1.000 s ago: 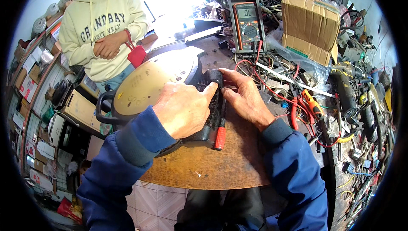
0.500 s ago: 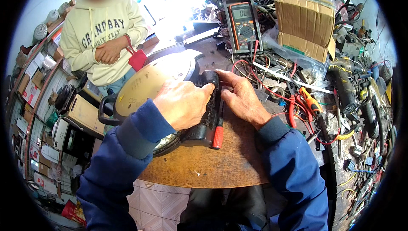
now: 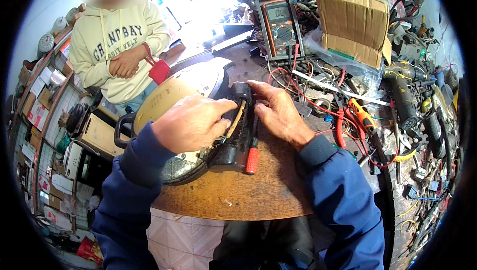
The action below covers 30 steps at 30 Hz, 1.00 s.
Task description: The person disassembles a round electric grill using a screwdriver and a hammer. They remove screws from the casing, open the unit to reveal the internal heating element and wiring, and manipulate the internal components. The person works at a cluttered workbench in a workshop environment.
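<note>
A cream, rounded appliance [image 3: 164, 93] with black handles lies on the wooden bench. My right hand [image 3: 282, 116] grips the far end of its black handle housing [image 3: 242, 91], fingers over the top and thumb along the right side. My left hand [image 3: 191, 123] is over the housing's left side, fingers curled, index fingertip at the housing; what its fingertips hold, if anything, is hidden. Beside that hand a tan sleeved wire [image 3: 237, 120] shows in the open housing, with thin wires near its lower end. Along the housing's right side lies a red-handled screwdriver [image 3: 252, 159].
A multimeter [image 3: 282, 29] stands at the back, its red lead trailing right. A cardboard box [image 3: 353, 21], orange-handled tool [image 3: 361, 115], red-handled pliers [image 3: 340, 128] and tangled cables crowd the right. Across the bench stands a person in a cream hoodie [image 3: 117, 46], hands clasped.
My left hand has shifted left and back from the housing, uncovering the tan sleeved wire and thin wires. My right hand keeps its grip; the appliance has shifted slightly.
</note>
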Each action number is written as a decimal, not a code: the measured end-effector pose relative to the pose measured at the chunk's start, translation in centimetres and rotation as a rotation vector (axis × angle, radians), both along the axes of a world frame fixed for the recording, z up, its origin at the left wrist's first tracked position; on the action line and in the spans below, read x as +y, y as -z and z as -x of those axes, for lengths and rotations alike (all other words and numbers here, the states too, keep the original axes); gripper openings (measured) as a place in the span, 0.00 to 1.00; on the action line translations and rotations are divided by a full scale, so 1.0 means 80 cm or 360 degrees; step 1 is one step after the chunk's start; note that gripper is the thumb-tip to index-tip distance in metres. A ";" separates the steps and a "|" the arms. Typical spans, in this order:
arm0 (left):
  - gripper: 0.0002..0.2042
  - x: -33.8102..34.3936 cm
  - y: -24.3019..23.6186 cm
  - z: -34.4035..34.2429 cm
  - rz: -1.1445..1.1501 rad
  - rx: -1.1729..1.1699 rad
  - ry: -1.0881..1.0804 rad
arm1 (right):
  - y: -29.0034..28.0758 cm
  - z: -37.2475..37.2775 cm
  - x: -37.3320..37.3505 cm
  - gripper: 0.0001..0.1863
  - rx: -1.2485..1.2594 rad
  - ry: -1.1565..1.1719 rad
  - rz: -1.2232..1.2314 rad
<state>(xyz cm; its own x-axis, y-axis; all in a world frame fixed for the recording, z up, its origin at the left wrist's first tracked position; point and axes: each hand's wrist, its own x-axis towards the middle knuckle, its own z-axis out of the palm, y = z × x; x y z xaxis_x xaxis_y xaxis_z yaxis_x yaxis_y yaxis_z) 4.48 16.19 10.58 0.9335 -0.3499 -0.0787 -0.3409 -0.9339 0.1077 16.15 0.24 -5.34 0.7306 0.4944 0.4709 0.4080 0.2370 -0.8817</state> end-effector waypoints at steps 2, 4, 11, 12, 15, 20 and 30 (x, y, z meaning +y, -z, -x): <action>0.18 0.011 -0.007 0.008 0.0269 0.0000 0.0052 | 0.001 -0.001 0.001 0.30 -0.0017 -0.0007 -0.0032; 0.18 0.018 -0.013 0.021 0.0268 0.0100 0.0017 | 0.002 -0.001 0.001 0.31 -0.0032 0.0015 0.0006; 0.12 0.011 0.009 0.064 0.0429 -0.0411 -0.0264 | 0.003 -0.002 0.003 0.33 0.0056 -0.0014 0.0053; 0.10 0.011 0.011 0.071 0.0350 -0.0423 -0.0270 | 0.002 -0.001 0.003 0.33 0.0028 0.0009 0.0054; 0.09 0.005 0.024 0.081 0.0281 -0.0578 -0.0175 | -0.002 0.001 0.001 0.33 0.0021 -0.0009 0.0032; 0.10 0.001 0.036 0.082 0.0198 -0.0650 -0.0129 | -0.010 0.005 -0.004 0.33 0.0015 -0.0029 0.0032; 0.07 0.007 0.042 0.073 0.0265 -0.0815 0.0002 | -0.012 0.005 -0.003 0.33 0.0022 0.0012 0.0060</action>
<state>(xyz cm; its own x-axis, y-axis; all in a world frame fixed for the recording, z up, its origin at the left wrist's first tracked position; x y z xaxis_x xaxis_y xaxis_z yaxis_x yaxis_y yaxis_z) -1.38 16.77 7.22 0.8375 -0.3199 0.4429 -0.3897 -0.9180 0.0739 15.73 -0.02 -4.40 0.7408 0.5060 0.4418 0.3973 0.2003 -0.8956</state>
